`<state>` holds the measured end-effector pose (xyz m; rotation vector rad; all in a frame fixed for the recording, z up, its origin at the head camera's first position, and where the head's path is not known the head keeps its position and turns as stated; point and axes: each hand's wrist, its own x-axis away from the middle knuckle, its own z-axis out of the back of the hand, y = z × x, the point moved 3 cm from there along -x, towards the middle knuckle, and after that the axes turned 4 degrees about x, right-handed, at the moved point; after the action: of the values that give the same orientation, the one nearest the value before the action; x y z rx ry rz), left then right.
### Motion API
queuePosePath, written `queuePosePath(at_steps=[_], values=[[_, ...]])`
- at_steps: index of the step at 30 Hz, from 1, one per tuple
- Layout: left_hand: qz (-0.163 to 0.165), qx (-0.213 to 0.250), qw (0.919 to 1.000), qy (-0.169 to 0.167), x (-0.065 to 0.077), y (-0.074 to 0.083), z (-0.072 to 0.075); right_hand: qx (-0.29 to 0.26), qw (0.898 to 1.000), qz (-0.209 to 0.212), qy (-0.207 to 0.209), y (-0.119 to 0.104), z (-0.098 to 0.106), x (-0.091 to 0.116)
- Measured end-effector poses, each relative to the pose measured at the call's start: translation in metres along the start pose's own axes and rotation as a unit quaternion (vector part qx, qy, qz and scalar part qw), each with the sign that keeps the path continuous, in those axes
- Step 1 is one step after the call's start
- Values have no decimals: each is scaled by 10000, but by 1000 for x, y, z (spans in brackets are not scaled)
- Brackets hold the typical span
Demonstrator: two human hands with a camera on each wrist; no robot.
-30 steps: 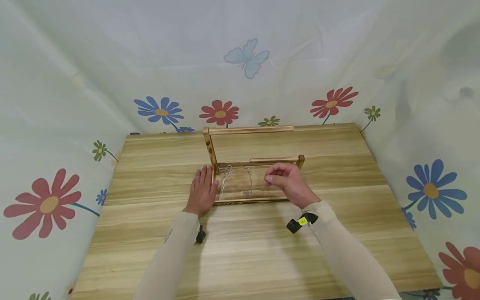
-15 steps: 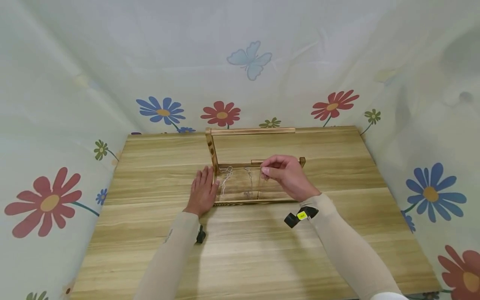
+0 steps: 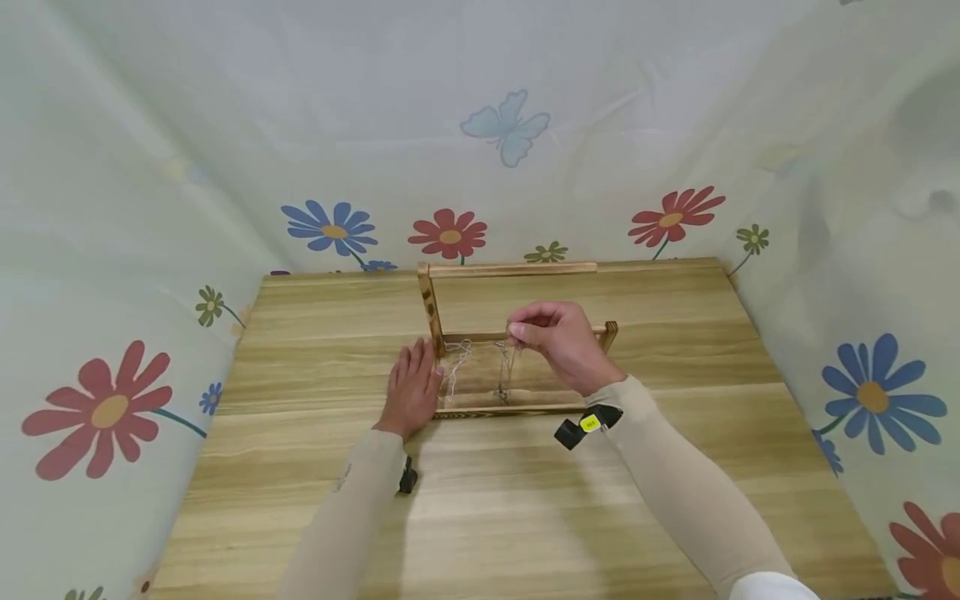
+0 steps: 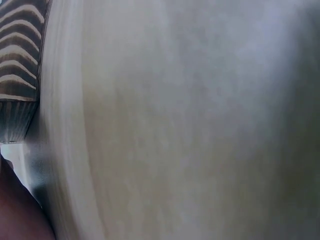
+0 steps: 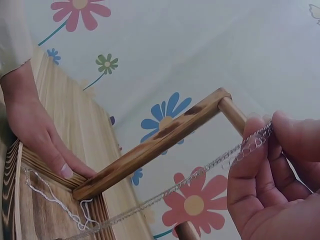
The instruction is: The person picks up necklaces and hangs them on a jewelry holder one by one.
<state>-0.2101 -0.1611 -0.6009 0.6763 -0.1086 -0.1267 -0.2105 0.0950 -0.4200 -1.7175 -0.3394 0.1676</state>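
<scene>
My right hand (image 3: 558,342) pinches a thin silver chain (image 5: 195,175) between thumb and fingertips, above the tray base of a wooden jewelry stand (image 3: 517,411). In the right wrist view the chain runs taut-looking down from the fingers toward the tray. Another pale chain (image 5: 52,198) lies loosely looped at the tray's left end. My left hand (image 3: 412,387) rests against the stand's left side, fingers straight and held together. Part of that hand shows at the lower left of the left wrist view, beside the stand's dark-grained corner (image 4: 20,55).
An upright post (image 3: 431,308) at the stand's left bears a long top bar (image 3: 517,269). A shorter post (image 3: 610,337) stands at the right, its bar partly behind my right hand. The wood-grain table (image 3: 315,358) meets a flowered curtain (image 3: 375,125).
My right hand has moved left and up over the tray, drawing the chain out of it. My left hand keeps its place on the stand's left side.
</scene>
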Motion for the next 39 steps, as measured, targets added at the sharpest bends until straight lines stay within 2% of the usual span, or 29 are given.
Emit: queuePosePath(at_steps=[5,11,19,30,39], values=[[4,-14,10000,9,3,-2,-3,-45,9999,-95,84,-1,-5,-7],[-85,45,9999,102,-1,-3,-2,114,9996,-151,231,-9,-8,-12],[-54,-9,9999,97,0,-1,1,-200,9991,-228,283,-15,-11,-18],[-38,-48,10000,69,0,-3,0,-88,9990,285,327,-26,-13,-26],[11,9,10000,20,2,-2,1,-221,9986,419,250,-34,-14,-33]])
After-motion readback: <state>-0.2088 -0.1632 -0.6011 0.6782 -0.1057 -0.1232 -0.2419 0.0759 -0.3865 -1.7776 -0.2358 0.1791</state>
